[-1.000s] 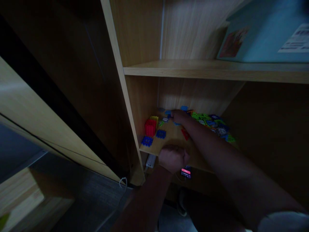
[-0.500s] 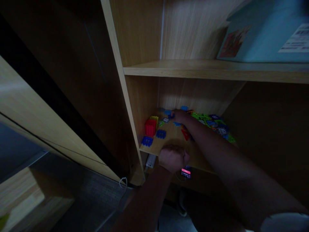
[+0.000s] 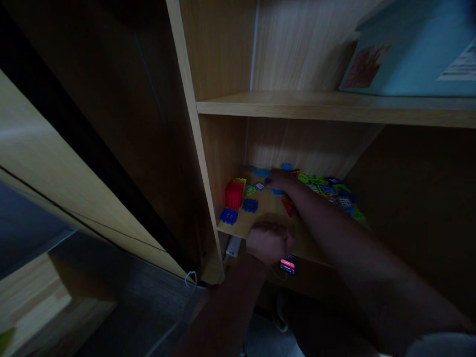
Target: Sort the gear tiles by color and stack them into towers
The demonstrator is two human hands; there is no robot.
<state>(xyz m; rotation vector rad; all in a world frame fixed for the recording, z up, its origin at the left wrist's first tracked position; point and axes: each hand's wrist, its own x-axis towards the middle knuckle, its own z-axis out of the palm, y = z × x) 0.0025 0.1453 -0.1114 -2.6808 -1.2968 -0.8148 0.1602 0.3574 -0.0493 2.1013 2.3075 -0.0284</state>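
Observation:
My left hand (image 3: 270, 243) is closed in a fist at the front edge of the lower shelf (image 3: 260, 216), and no object shows in it. Deeper in the shelf, my right hand (image 3: 280, 180) has its fingers closed on a small dark blue plastic tile (image 3: 267, 181), mostly covered by the fingers. Around that hand lie a light blue tile (image 3: 262, 172), a grey-white square tile (image 3: 259, 186) and a green tile (image 3: 250, 189). Red pieces (image 3: 287, 206) lie under my right forearm. To the left stands a red block (image 3: 234, 195) made of tiles, with a yellow piece (image 3: 240, 182) behind it.
Two blue square tiles (image 3: 228, 216) lie near the shelf's front left. A pile of mixed tiles (image 3: 327, 188) spreads at the back right. Below are a white power strip (image 3: 233, 246) and a lit phone (image 3: 287, 264). A light blue box (image 3: 409, 54) stands on the upper shelf.
The view has shifted slightly. My right hand's fingers have turned and now cover more of the dark blue tile. My left fist stays at the shelf edge.

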